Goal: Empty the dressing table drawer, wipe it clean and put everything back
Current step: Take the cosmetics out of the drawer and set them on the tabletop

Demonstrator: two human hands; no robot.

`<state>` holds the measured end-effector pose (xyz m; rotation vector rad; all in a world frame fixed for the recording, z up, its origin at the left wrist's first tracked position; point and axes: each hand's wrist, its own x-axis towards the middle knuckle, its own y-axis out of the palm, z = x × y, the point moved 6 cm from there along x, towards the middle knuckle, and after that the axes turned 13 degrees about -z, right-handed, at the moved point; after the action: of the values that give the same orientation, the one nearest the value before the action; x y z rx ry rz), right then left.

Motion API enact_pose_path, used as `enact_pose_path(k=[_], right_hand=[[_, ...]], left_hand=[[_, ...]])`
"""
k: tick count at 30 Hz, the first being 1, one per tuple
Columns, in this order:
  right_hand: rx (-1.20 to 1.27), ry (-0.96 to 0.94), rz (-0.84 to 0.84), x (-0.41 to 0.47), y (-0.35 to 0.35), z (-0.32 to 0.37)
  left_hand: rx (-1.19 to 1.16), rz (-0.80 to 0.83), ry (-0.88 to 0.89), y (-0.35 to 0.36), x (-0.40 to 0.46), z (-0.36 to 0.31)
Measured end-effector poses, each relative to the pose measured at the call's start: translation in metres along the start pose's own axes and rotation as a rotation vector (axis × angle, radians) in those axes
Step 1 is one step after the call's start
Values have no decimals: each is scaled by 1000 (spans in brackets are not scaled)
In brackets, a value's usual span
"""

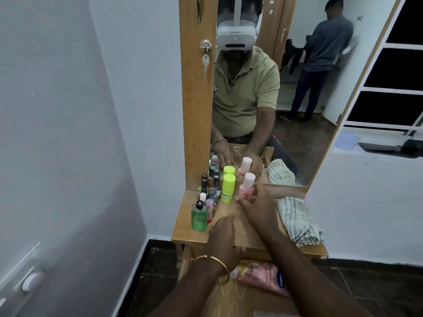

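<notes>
The drawer [229, 300] of the wooden dressing table [187, 234] stands pulled out below the tabletop. A pink lotion tube [263, 276] lies inside it. On the tabletop stand a green bottle [199, 217], a neon-yellow bottle [228, 188], several small nail-polish bottles [210, 197] and a pink bottle [247, 185]. My right hand [256, 207] wraps its thumb and fingers around the pink bottle. My left hand [225, 236], with a bangle on the wrist, rests fingertips-down on the tabletop near the front edge and holds nothing I can see. A checked cloth [297, 223] lies crumpled at the right.
The mirror [297, 110] rises behind the tabletop and reflects me and another person standing at the far wall. A key [205, 59] hangs from a lock on the wooden side panel. White walls close in on both sides; a dark window [393, 83] is at the right.
</notes>
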<state>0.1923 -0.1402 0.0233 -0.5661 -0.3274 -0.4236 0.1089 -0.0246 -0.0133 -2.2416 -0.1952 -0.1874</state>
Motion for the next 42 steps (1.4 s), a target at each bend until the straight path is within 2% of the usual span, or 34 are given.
enact_pose_path(k=[9, 25, 30, 34, 37, 40, 42], right_hand=[[63, 23, 32, 14, 16, -8], [172, 152, 89, 17, 22, -27], [148, 179, 68, 7, 2, -30], [184, 198, 72, -13, -28, -27], [226, 206, 58, -33, -52, -22], [316, 274, 51, -53, -71, -25], [373, 309, 39, -63, -82, -28]], left_hand=[[59, -33, 84, 2, -1, -7], [-64, 25, -11, 2, 1, 1], [-354, -54, -113, -9, -1, 10], [-504, -185, -36, -27, -24, 3], [-380, -91, 97, -16, -51, 2], [-20, 44, 262, 10, -63, 7], [235, 89, 304, 24, -65, 10]])
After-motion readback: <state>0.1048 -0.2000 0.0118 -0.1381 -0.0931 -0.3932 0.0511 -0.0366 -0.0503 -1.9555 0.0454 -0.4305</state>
